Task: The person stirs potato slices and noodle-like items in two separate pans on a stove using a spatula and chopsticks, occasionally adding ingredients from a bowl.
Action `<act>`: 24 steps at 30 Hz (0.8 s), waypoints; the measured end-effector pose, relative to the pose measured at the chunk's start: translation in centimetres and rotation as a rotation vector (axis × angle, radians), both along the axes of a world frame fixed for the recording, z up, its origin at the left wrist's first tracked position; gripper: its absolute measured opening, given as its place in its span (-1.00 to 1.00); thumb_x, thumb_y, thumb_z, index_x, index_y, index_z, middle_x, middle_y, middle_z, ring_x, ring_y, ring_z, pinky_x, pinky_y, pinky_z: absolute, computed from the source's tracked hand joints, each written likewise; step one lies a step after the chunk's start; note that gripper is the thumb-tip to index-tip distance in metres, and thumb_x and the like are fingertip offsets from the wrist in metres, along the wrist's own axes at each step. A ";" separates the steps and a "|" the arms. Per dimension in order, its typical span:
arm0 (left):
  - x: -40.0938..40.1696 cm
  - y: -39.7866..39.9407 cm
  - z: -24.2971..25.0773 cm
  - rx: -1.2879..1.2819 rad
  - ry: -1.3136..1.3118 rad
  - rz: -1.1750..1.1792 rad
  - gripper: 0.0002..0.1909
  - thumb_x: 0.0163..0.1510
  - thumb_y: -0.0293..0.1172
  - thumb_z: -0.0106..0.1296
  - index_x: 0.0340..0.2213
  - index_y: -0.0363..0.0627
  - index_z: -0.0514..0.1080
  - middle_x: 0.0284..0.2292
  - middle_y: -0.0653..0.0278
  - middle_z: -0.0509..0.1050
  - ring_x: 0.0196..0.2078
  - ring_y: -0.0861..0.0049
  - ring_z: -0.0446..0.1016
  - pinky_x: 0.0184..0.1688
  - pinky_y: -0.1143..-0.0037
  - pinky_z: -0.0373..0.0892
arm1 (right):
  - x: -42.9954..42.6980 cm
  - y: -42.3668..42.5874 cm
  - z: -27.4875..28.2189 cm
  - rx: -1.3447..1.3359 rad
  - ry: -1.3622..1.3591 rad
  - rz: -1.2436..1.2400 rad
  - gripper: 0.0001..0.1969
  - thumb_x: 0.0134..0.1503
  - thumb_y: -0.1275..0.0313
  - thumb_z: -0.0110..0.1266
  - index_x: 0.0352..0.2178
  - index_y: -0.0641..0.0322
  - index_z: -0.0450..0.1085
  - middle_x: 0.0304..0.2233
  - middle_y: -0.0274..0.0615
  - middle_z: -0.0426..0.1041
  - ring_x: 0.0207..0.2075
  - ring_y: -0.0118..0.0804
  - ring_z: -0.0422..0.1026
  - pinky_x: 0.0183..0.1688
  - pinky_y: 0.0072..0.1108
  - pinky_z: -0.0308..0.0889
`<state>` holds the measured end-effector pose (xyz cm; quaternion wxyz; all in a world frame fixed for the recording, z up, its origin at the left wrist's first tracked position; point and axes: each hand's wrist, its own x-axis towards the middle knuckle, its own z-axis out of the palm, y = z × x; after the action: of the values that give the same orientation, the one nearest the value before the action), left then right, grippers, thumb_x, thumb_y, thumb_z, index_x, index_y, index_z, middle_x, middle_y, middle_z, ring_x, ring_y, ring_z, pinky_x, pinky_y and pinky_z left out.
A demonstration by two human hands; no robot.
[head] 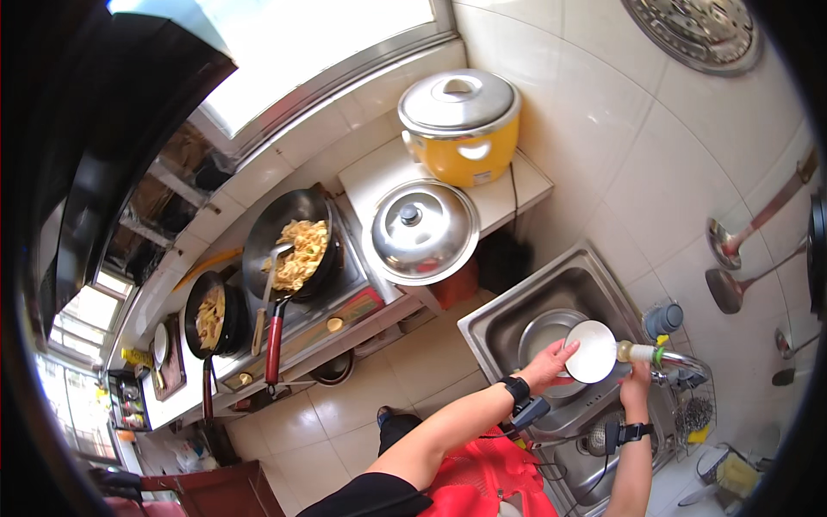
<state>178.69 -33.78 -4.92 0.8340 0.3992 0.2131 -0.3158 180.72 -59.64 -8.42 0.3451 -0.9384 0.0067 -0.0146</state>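
Note:
My left hand (548,369) holds a small white dish (590,353) by its rim over the double stainless steel sink (475,326). My right hand (636,388) grips the faucet (681,363) by its spout. A white and tan spout attachment (636,352) with a green ring points at the dish. Below the dish, a round metal basin (533,333) stands in the far sink bowl, partly hidden by the dish and my left hand. A metal drain strainer (594,436) sits in the nearer bowl.
On the left, a wok (258,236) with cooked food and a spatula stands on the gas stove, beside a smaller pan (194,307) of food. A metal lid (423,236) and yellow rice cooker (478,152) occupy the corner counter. Ladles (723,242) hang on the right wall.

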 end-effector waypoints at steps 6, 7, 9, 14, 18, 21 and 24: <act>-1.6 2.3 0.5 -0.081 0.048 0.067 -0.46 0.06 0.15 -0.09 -0.05 0.08 0.24 -0.13 0.43 0.37 -0.08 0.58 0.34 -0.03 0.30 0.27 | 0.5 0.0 0.6 -0.286 -0.043 0.013 -0.60 -0.07 0.74 -0.19 -0.13 0.36 0.28 0.00 0.13 0.20 -0.01 0.16 0.22 0.06 -0.29 0.11; -2.1 3.1 1.1 -0.080 0.045 0.078 -0.46 0.06 0.15 -0.09 -0.05 0.08 0.24 -0.13 0.43 0.37 -0.08 0.58 0.34 -0.03 0.30 0.27 | 0.6 0.2 0.4 -0.284 -0.047 0.023 -0.60 -0.07 0.74 -0.19 -0.13 0.36 0.28 0.00 0.13 0.20 -0.01 0.16 0.22 0.06 -0.29 0.11; -3.4 5.5 2.5 -0.107 0.027 0.158 -0.49 0.10 0.11 -0.11 -0.05 0.05 0.23 -0.11 0.41 0.36 -0.06 0.55 0.33 -0.02 0.28 0.25 | 0.2 0.4 -1.0 -0.312 -0.078 0.028 -0.55 -0.16 0.81 -0.21 -0.17 0.38 0.31 -0.01 0.12 0.21 -0.01 0.09 0.26 -0.18 -0.34 0.35; -7.9 13.3 9.1 -0.175 -0.065 0.409 -0.48 0.14 0.06 -0.15 0.02 0.05 0.19 -0.04 0.36 0.34 0.00 0.50 0.31 0.02 0.23 0.25 | -2.2 3.1 -1.8 -0.149 -0.023 0.037 -0.58 -0.16 0.80 -0.22 -0.18 0.47 0.30 0.11 0.18 0.03 0.07 0.09 0.17 -0.42 -0.59 0.49; -12.1 21.0 16.0 -0.006 -0.130 0.668 -0.44 0.13 0.08 -0.18 0.05 0.05 0.14 -0.03 0.33 0.34 0.00 0.47 0.33 -0.03 0.30 0.33 | -4.4 8.0 2.8 -0.041 0.016 0.155 -0.52 -0.17 0.79 -0.13 -0.12 0.36 0.26 0.14 0.13 0.01 0.08 0.08 0.16 -0.07 -0.44 0.34; -14.3 27.1 19.0 0.157 -0.170 0.800 -0.41 0.13 0.12 -0.20 0.05 0.00 0.14 -0.06 0.30 0.36 -0.06 0.47 0.38 -0.17 0.41 0.44 | -5.5 12.0 6.6 0.229 0.170 0.161 -0.54 -0.14 0.80 -0.17 -0.12 0.36 0.26 0.14 0.09 0.00 0.02 0.00 0.24 -0.29 -0.55 0.42; -15.3 32.5 21.1 0.441 -0.120 0.887 -0.43 0.12 0.12 -0.17 -0.02 -0.06 0.24 -0.17 0.26 0.44 -0.17 0.45 0.46 -0.27 0.44 0.47 | -6.3 14.4 7.4 0.212 0.057 0.279 -0.56 -0.11 0.79 -0.20 -0.13 0.37 0.26 0.14 0.08 -0.01 -0.03 -0.06 0.29 -0.43 -0.63 0.42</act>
<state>163.36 -1.25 16.14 0.7946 0.4541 0.3759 0.1455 174.43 -45.22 -1.07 0.4403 -0.8887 -0.1124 0.0608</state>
